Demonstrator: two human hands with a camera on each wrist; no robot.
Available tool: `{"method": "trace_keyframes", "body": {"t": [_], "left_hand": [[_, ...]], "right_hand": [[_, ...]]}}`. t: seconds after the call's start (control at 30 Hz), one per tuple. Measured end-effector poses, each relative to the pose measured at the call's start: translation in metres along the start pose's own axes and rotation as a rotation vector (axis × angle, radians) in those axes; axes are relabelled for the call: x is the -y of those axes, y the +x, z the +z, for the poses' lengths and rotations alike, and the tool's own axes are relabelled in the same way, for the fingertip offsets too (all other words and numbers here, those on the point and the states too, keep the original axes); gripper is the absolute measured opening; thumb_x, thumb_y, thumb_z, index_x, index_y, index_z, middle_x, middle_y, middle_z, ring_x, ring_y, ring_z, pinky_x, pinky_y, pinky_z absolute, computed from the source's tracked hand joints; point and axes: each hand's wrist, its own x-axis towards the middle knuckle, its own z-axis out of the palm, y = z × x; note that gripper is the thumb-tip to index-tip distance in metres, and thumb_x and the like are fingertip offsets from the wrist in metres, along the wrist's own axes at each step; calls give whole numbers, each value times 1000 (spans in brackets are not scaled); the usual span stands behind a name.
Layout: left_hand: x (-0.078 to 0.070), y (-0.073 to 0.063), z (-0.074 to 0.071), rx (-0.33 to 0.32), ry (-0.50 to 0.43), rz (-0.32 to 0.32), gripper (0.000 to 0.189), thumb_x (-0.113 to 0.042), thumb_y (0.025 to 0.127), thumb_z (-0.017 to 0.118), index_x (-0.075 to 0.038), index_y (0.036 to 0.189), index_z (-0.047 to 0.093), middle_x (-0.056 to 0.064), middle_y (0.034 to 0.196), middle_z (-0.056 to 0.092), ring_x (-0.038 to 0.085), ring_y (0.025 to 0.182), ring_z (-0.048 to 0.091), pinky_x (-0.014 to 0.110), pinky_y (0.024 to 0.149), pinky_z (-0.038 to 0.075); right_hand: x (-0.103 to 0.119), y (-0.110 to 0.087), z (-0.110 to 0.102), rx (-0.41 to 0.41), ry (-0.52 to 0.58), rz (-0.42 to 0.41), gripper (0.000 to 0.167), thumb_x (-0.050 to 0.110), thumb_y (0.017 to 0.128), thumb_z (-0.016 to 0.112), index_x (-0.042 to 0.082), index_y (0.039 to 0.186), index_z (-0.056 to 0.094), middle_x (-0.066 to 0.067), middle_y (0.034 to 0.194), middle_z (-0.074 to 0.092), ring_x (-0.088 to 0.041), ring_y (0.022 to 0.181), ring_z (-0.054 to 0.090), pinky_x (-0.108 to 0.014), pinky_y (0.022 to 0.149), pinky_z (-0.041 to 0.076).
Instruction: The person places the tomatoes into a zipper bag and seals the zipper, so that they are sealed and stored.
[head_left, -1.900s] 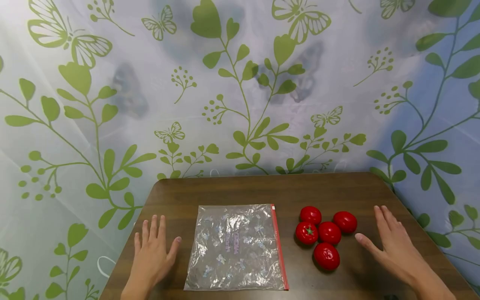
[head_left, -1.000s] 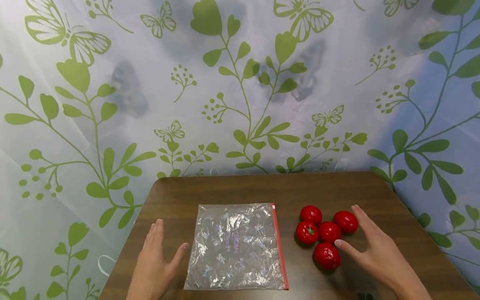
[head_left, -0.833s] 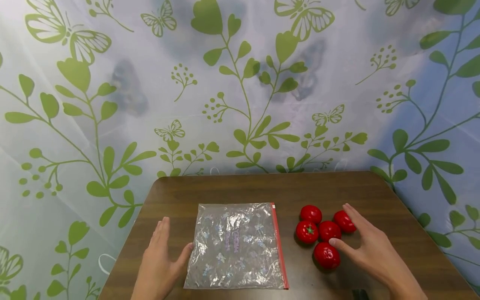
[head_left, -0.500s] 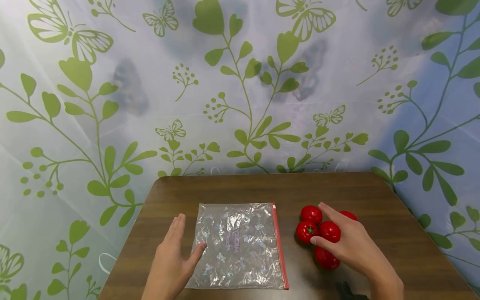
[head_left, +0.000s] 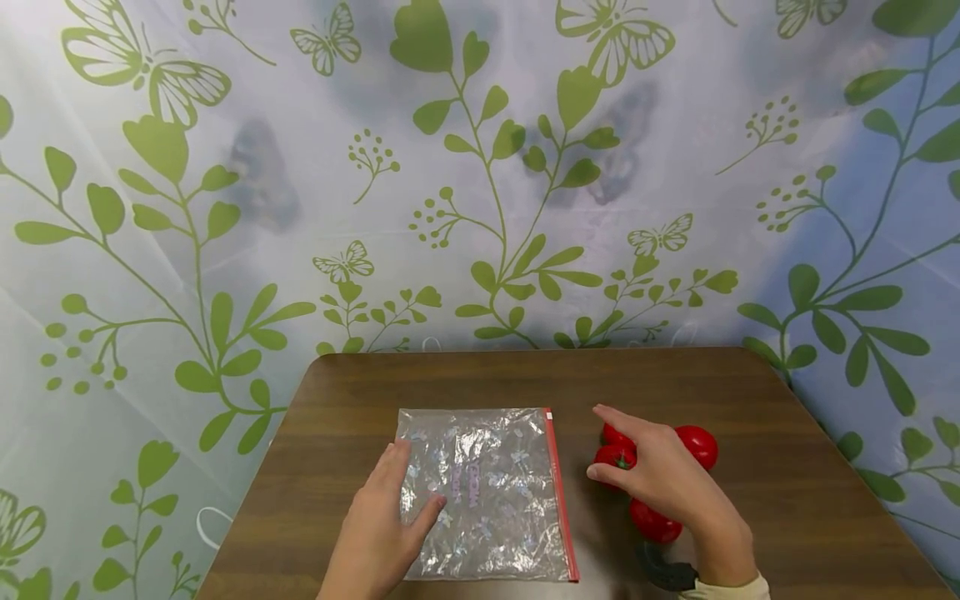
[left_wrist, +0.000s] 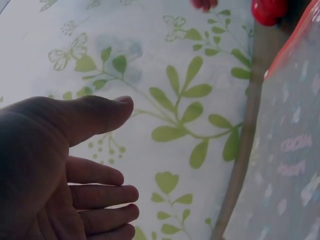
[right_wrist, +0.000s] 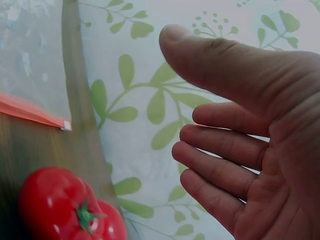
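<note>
A clear zip bag (head_left: pixel 495 533) with a red zipper edge (head_left: pixel 559 500) lies flat on the table. My left hand (head_left: pixel 375 533) is over its left side with fingers straight and thumb apart, holding nothing; I cannot tell whether it touches the plastic. Several red tomatoes (head_left: pixel 699 447) sit right of the bag, one with a green stem (head_left: pixel 621 461). Over them extends my right hand (head_left: pixel 660 471), thumb and fingers spread, hiding part of the group. In the right wrist view its palm (right_wrist: pixel 280 185) holds nothing, and the stemmed tomato (right_wrist: pixel 50 200) stands apart from it.
The brown wooden table (head_left: pixel 450 379) has rounded far corners. Behind it hangs a pale curtain (head_left: pixel 420 292) printed with green leaves and butterflies. A black strap (head_left: pixel 663 571) is at my right wrist, near a light sleeve (head_left: pixel 731 590).
Both hands have moved inward: the left from the table's left side to over the bag, the right leftward over the tomatoes. The bag and tomatoes have stayed in place.
</note>
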Motion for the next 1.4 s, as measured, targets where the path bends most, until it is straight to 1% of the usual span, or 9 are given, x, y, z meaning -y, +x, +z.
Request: {"method": "trace_keyframes", "body": {"t": [0.3, 0.4, 0.5, 0.53, 0.63, 0.7, 0.83, 1.1, 1.4], "left_hand": [[-2, 1, 25, 19, 24, 20, 78, -30, 93, 88, 12, 151, 55, 30, 158, 57, 51, 148, 54, 64, 118, 47], [-1, 1, 34, 49, 25, -16, 80, -34, 93, 87, 12, 150, 54, 32, 156, 57, 52, 148, 53, 67, 116, 48], [1, 0, 43, 61, 31, -49, 81, -35, 93, 87, 13, 149, 54, 34, 153, 60, 54, 145, 55, 68, 114, 49], [3, 0, 46, 63, 39, -52, 81, -35, 92, 87, 14, 148, 55, 35, 151, 60, 55, 143, 56, 68, 114, 49], [6, 0, 54, 85, 37, -82, 81, -34, 92, 87, 15, 147, 55, 37, 150, 60, 57, 142, 56, 69, 115, 47], [8, 0, 61, 106, 24, -104, 82, -34, 92, 87, 18, 146, 54, 39, 149, 59, 59, 142, 55, 70, 116, 46], [12, -1, 77, 130, 4, -135, 82, -34, 91, 87, 20, 143, 55, 43, 148, 57, 63, 141, 53, 73, 117, 43], [24, -4, 107, 86, 79, -185, 86, -35, 84, 91, 19, 141, 55, 44, 148, 54, 64, 142, 49, 77, 115, 39], [34, -4, 120, 44, 83, -235, 93, -36, 85, 91, 20, 147, 51, 45, 161, 40, 67, 153, 34, 86, 118, 25]], "right_hand": [[-7, 21, 26, 54, 54, -12, 79, 38, 88, 93, 12, 156, 61, -12, 152, 68, -38, 132, 69, -59, 105, 59], [-9, 26, 35, 86, 68, 0, 78, 37, 88, 93, 12, 155, 62, -11, 117, 80, -29, 93, 74, -51, 99, 63], [-11, 30, 43, 101, 69, 5, 78, 37, 88, 93, 12, 154, 63, -10, 113, 81, -26, 88, 73, -50, 98, 63], [-12, 31, 45, 109, 73, 9, 78, 37, 88, 93, 11, 155, 62, -12, 115, 81, -27, 90, 74, -51, 99, 63], [-13, 35, 52, 108, 73, 8, 78, 37, 87, 94, 8, 153, 63, -13, 150, 69, -37, 131, 70, -60, 107, 58], [-13, 38, 55, 121, 80, 18, 78, 36, 87, 94, 6, 153, 63, -14, 153, 67, -39, 137, 67, -63, 110, 55], [-14, 42, 59, 134, 83, 22, 77, 33, 88, 94, 4, 153, 63, -14, 152, 68, -39, 137, 67, -63, 111, 54], [-15, 47, 67, 134, 78, 25, 74, 28, 89, 93, 6, 152, 63, -14, 149, 70, -38, 137, 68, -64, 113, 52], [-13, 53, 75, 126, 49, 70, 69, 26, 89, 92, 7, 150, 66, -12, 149, 70, -37, 136, 68, -62, 113, 53]]}}
